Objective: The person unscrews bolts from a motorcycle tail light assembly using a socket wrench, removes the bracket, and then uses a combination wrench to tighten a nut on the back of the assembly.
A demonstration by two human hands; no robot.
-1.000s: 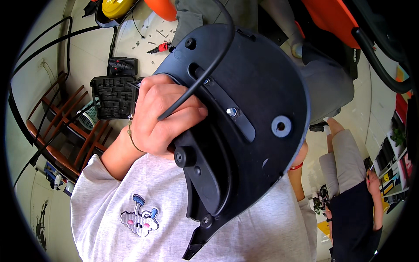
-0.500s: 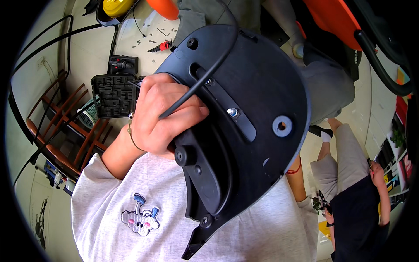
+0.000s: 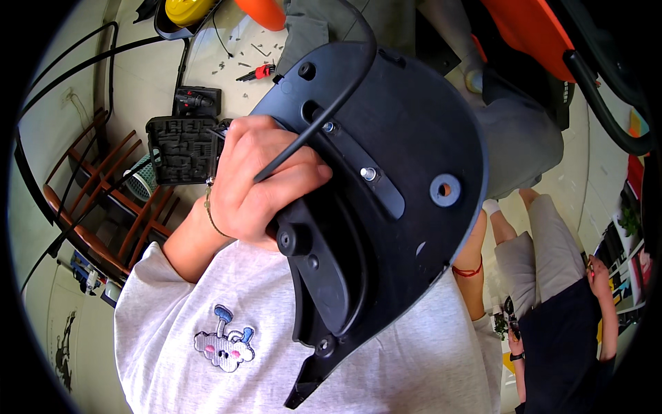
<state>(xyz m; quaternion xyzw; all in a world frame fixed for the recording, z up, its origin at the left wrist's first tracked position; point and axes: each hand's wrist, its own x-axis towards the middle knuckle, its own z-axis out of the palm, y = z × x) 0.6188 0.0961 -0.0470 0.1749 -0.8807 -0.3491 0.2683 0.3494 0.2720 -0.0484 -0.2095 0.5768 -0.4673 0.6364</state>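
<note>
A large curved black plastic cover point(image 3: 427, 124) fills the middle, tilted in front of my chest. My left hand point(image 3: 265, 176) is closed round its left edge, fingers bent over the inner side. A black cable point(image 3: 341, 100) arches down across the cover and runs in between those fingers. Two bolt ends, one of them a silver bolt point(image 3: 368, 174), stick up in the slotted strip. Near the right edge sits a grey round grommet point(image 3: 445, 190). My right forearm, with a red cord bracelet point(image 3: 469, 270), goes behind the cover, which hides my right hand.
On the floor at upper left are a cordless drill point(image 3: 197, 101), an open black tool case point(image 3: 181, 148), red-held hex keys point(image 3: 259, 72) and scattered screws. Chairs point(image 3: 89, 214) stand left. One person sits beyond the cover; another person point(image 3: 562, 331) is at right.
The cover has shifted very slightly, and more of my right forearm shows beside its lower right edge. My left hand keeps its hold.
</note>
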